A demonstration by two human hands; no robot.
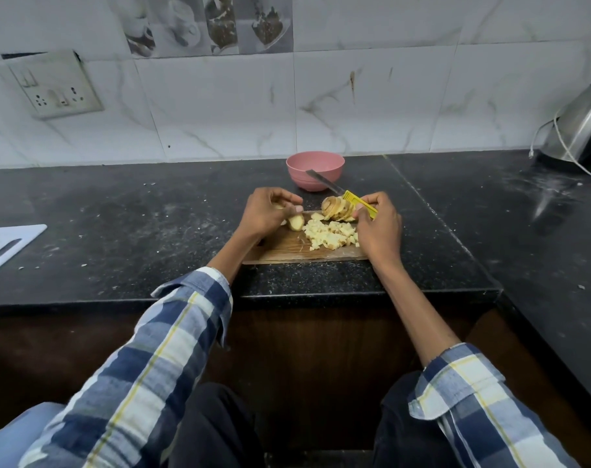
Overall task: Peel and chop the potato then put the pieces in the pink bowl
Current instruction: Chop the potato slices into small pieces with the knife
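The kettle (583, 130) at right is cut off by the frame edge, and so is the white board (6, 243) at far left. The knife (341, 194) handle vanishes under the right hand (378, 228) (grip unclear).

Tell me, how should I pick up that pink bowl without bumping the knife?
Probably grip the pink bowl by its rim on the left side, coming from above. It stands upright with its mouth open, so the rim is free to pinch. The knife blade crosses in front of its right side, so the left looks clearer.
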